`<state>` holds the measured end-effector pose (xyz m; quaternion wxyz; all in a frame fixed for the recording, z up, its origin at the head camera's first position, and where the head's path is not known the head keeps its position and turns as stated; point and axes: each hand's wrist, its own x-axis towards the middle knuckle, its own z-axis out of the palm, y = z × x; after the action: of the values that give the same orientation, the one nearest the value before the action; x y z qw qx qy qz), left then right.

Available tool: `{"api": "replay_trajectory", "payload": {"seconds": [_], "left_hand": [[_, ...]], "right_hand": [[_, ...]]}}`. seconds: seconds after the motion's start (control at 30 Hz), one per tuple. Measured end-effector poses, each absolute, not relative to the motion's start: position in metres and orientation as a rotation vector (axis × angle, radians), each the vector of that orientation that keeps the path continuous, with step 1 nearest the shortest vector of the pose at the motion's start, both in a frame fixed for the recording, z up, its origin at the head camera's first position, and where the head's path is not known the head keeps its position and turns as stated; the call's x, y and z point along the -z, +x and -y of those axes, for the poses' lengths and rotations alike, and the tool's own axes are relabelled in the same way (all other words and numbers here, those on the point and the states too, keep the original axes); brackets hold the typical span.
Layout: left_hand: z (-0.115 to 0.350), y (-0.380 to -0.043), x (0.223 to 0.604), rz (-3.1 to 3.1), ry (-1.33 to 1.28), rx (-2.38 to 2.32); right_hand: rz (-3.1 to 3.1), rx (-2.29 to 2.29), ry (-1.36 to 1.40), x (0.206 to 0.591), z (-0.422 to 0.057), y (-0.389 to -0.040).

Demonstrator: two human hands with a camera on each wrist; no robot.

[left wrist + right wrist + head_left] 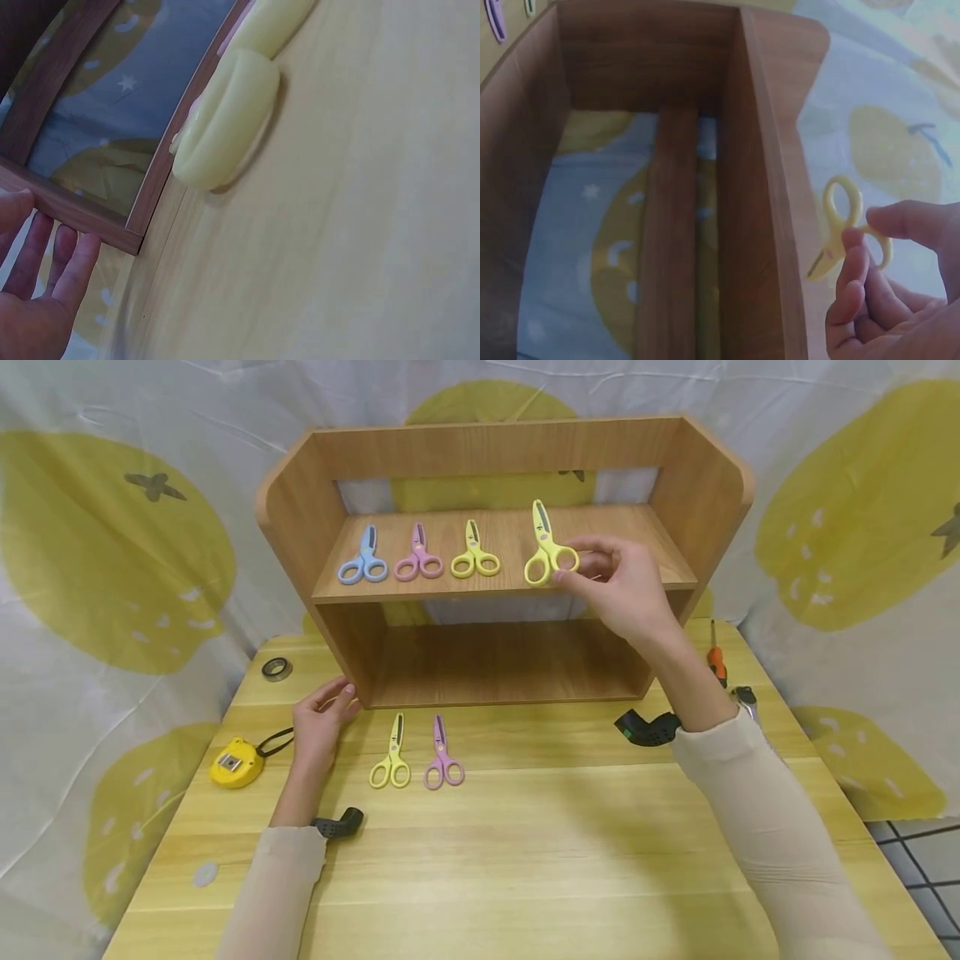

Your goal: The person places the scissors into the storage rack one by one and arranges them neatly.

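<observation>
My right hand (pixel 626 589) pinches yellow scissors (pixel 546 547) by a finger loop, blades pointing up, over the right part of the upper shelf. The right wrist view shows thumb and fingertips on the loop of these scissors (pixel 843 199). My left hand (pixel 321 722) touches the lower left corner of the wooden shelf (pixel 495 597), its fingers fairly straight against the side panel. On the upper board lie blue scissors (pixel 363 560), pink scissors (pixel 418 556) and yellow scissors (pixel 474 556) in a row. Yellow scissors (pixel 392 756) and pink scissors (pixel 442 756) lie on the table before the shelf.
A yellow tape measure (pixel 236 764) with a black strap, a dark ring (pixel 277 669) and a pale disc (pixel 206 873) lie on the left of the table (pixel 525 877). An orange screwdriver (pixel 716 660) lies right of the shelf. Printed cloth (pixel 135 552) hangs behind.
</observation>
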<state>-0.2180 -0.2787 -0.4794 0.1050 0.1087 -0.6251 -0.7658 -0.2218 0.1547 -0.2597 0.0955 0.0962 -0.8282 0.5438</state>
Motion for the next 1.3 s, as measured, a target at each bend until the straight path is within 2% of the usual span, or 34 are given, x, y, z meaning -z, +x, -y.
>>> {"api": "replay_trajectory", "payload": {"seconds": [0.47,0.77,1.3], "left_hand": [[0.279,-0.217,0.48,1.893,0.305,2.205],[0.279,-0.217,0.48,1.886,0.315,2.201],[0.279,-0.218,0.48,1.851,0.312,2.233]], "right_hand": [[2.513,-1.603,0.273,0.259,-0.147,-0.26],[2.678,-1.408,0.25,0.259,-0.14,-0.268],[2.731,-1.315,0.369,0.258,-0.138,-0.272]]}}
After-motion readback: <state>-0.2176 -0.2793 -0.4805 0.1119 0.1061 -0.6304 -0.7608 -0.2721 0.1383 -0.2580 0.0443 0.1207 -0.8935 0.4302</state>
